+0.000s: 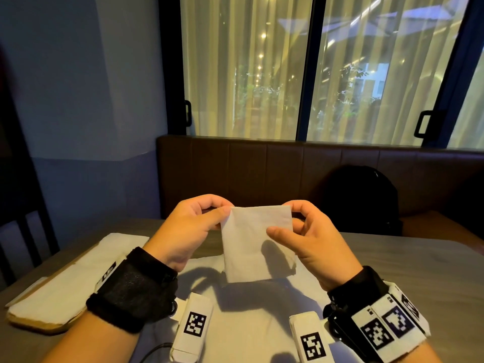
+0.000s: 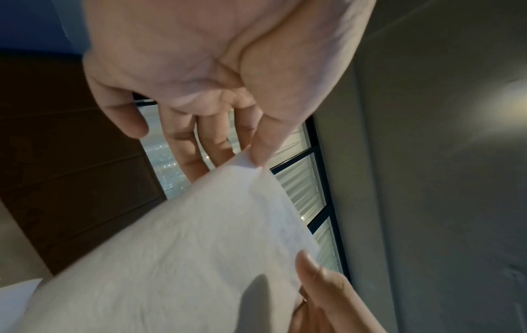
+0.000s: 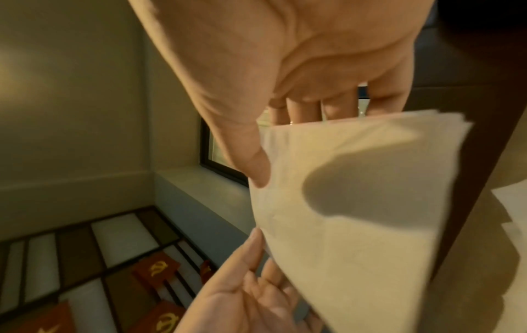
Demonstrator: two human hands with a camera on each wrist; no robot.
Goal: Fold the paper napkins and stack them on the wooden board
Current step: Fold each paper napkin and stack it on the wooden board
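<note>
A white folded paper napkin (image 1: 251, 247) hangs in the air above the table, held upright between both hands. My left hand (image 1: 225, 210) pinches its top left corner with thumb and forefinger. My right hand (image 1: 281, 218) pinches the top right part, thumb on the front and fingers behind. The left wrist view shows the left thumb (image 2: 262, 155) on the napkin's (image 2: 185, 247) corner. In the right wrist view the right thumb (image 3: 256, 169) presses the napkin (image 3: 356, 214). A wooden board (image 1: 31, 323) lies at the left with a pile of folded napkins (image 1: 68, 281) on it.
Flat white napkins (image 1: 248, 318) lie on the grey table (image 1: 419, 263) under my hands. A brown bench (image 1: 262, 174) runs behind the table with a black backpack (image 1: 361, 197) on it. A dark chair (image 1: 26, 231) stands at the left. Windows fill the back wall.
</note>
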